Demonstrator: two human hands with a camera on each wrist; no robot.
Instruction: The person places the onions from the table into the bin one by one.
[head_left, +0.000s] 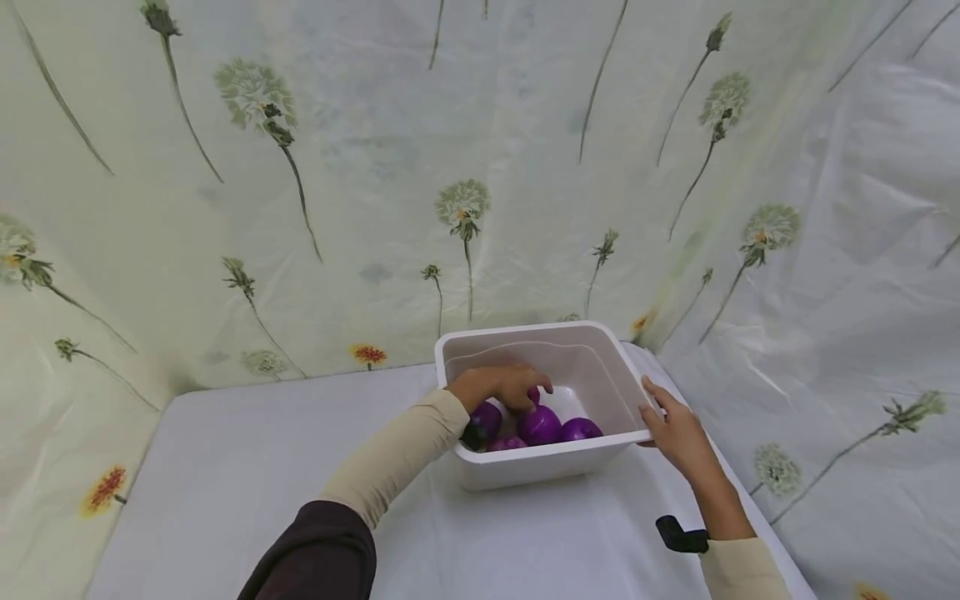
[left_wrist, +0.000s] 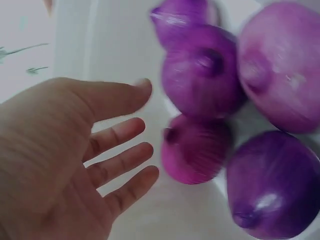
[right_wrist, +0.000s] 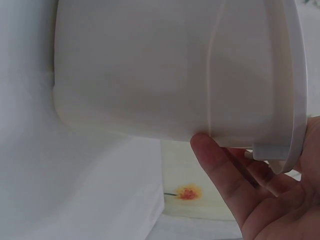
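Note:
A white plastic bin [head_left: 525, 330] stands on the table with several purple onions [head_left: 540, 426] in it. My left hand [head_left: 513, 386] reaches in over the left wall. In the left wrist view its fingers are parted and loosely bent, with nothing between them. A small magenta onion [left_wrist: 197, 152] lies just beyond its fingertips, beside larger, glossy purple onions [left_wrist: 275, 185]. My right hand [head_left: 675, 425] grips the bin's right rim near the front corner. Seen from the right wrist, a fingertip [right_wrist: 204, 142] presses the bin's outer wall [right_wrist: 140, 70] under the rim.
A white cloth covers the table [head_left: 277, 467], whose back edge meets a hanging sheet [head_left: 360, 167] printed with dandelions. More of this sheet hangs along the right side. A black strap piece [head_left: 681, 535] sits at my right wrist.

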